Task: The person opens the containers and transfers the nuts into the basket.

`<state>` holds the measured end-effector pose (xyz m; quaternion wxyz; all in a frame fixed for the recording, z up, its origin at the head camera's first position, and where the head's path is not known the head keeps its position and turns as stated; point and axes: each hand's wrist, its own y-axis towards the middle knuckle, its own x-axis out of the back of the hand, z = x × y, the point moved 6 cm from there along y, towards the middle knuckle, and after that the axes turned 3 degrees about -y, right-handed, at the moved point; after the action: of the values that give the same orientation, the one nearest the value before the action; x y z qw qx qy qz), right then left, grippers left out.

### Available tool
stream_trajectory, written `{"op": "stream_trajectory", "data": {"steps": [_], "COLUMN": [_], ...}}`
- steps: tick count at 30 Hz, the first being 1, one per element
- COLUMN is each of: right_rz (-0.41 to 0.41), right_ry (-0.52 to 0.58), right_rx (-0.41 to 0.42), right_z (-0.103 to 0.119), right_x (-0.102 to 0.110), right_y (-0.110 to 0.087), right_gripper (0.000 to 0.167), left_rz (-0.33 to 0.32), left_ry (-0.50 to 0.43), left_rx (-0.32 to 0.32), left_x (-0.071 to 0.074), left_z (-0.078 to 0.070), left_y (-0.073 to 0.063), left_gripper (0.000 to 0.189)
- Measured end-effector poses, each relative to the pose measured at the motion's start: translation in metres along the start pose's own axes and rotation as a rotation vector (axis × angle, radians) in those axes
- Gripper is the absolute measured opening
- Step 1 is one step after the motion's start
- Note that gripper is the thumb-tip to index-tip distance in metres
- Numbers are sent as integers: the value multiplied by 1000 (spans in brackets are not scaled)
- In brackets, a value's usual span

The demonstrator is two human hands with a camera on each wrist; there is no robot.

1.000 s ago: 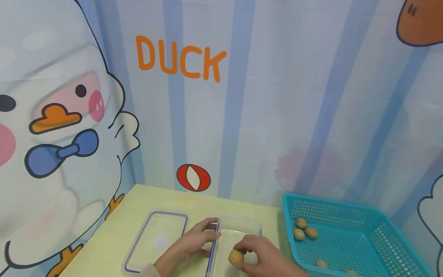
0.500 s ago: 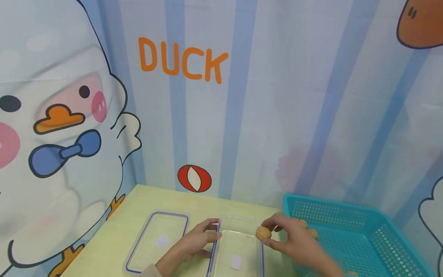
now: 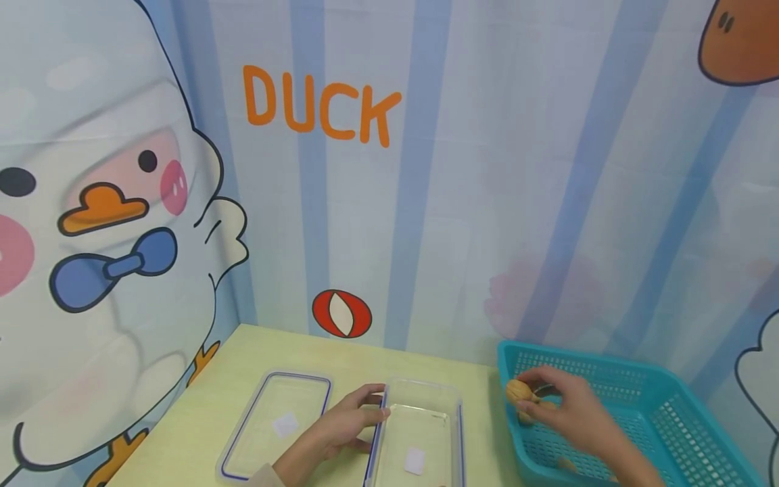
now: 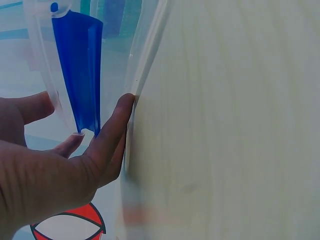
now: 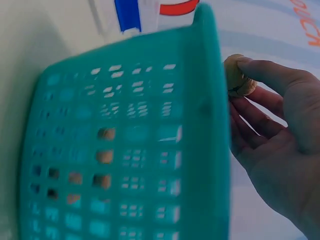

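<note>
My right hand (image 3: 569,406) pinches a walnut (image 3: 519,391) between thumb and fingertips, at the left end of the turquoise basket (image 3: 608,425). In the right wrist view, the walnut (image 5: 240,77) shows beyond the basket's rim (image 5: 205,90). Several more walnuts (image 3: 526,418) lie in the basket, partly hidden by that hand. My left hand (image 3: 347,423) rests its fingers against the left side of a clear plastic box (image 3: 420,429), thumb tip at the rim. Behind its fingers in the left wrist view is a blue latch (image 4: 82,70). Nothing but a white label (image 3: 415,460) shows inside the box.
A clear lid with a blue seal (image 3: 274,429) lies left of the box on the pale yellow table (image 3: 286,348). A printed duck curtain (image 3: 462,169) hangs behind the table's back edge. Basket and box stand side by side with a narrow gap between.
My right hand has carried the walnut rightward from over the plastic box to over the basket's left end. The left hand stays at the box's side.
</note>
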<state>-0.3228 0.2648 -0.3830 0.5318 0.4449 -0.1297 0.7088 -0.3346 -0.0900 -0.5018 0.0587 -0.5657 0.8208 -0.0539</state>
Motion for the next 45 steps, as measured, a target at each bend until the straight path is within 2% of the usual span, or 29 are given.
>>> {"op": "stream_trajectory", "data": {"steps": [8,11,16,28,37,40,45], "right_rz": [3,21,54,86,91,77,22], "right_ry": [-24,-72,-91,-74,-68,-77,-96], "right_rx": [-147,-197,-269,-261,-294,-283,-215], "right_z": [-41,-55,-71,-80,-79,-75,-59], "right_x": [3,2,-3,-9,-8,-7,-2], "right_y": [-9,-12,-15,-16,-14,-16,-18], "right_gripper": [40,39,34,35,37,42,48], "left_rz": [-6,-3,4,-1,-8,-9,-6], "left_ry": [-4,-2,1,-5,-6,-4,0], "left_rx": [1,-2,-6,3,9,12,9], "left_x": [1,1,0,1,2,2,1], "left_z": [0,0,-1,0,1,2,1], "left_y": [1,0,0,0,1,1,1], "left_gripper": [64,64,65,63,62,63,62]}}
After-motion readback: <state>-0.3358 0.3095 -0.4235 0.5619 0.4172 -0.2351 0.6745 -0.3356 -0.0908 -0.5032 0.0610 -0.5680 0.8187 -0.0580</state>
